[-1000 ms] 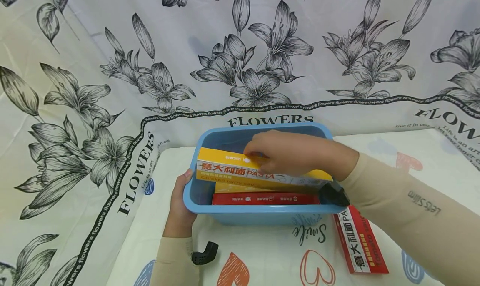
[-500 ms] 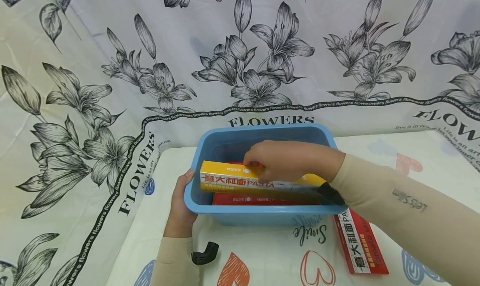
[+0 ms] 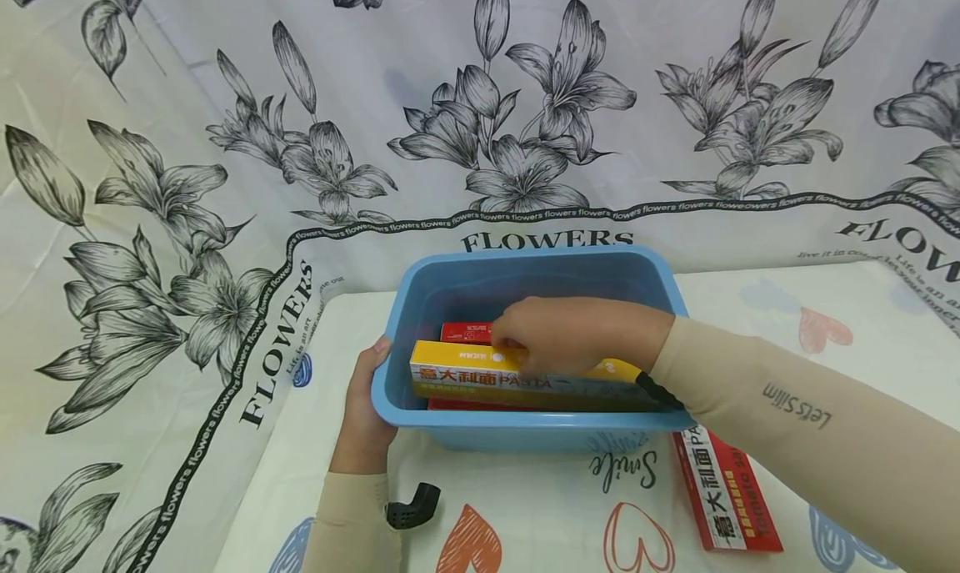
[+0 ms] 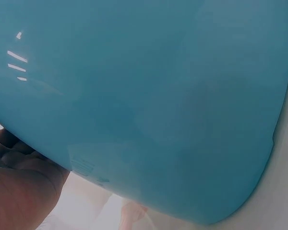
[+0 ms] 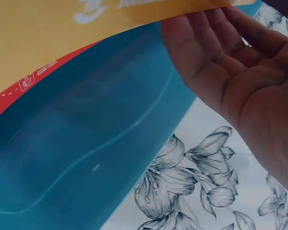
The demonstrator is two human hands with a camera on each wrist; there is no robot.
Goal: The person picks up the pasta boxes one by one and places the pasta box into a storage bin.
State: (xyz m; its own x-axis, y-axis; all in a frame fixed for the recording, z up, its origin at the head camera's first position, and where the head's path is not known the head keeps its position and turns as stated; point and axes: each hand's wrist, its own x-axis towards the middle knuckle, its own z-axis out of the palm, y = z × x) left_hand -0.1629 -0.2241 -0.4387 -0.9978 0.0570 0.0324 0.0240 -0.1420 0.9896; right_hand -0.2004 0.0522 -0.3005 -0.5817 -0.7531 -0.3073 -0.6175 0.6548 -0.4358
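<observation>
A light blue plastic bin (image 3: 540,420) stands on the table in the head view. My left hand (image 3: 366,389) holds its left end, the thumb at the rim; in the left wrist view the bin's wall (image 4: 158,96) hides part of that hand's fingers. Inside the bin, my right hand (image 3: 555,335) pinches a yellow pasta box (image 3: 457,377) along its top edge. A red box (image 3: 465,332) lies behind the yellow one, and a strip of another red box (image 3: 472,404) shows below it. The right wrist view has the fingertips at the yellow box's edge (image 5: 110,28).
A red pasta box (image 3: 727,490) lies on the table at the bin's front right, partly covered by the bin and right sleeve. The tablecloth (image 3: 555,506) has printed hearts. A flower-printed curtain (image 3: 517,139) hangs behind the bin.
My right hand has lowered the yellow box deeper into the bin and toward its front side. The red box behind has come into view. My left hand keeps its hold on the bin.
</observation>
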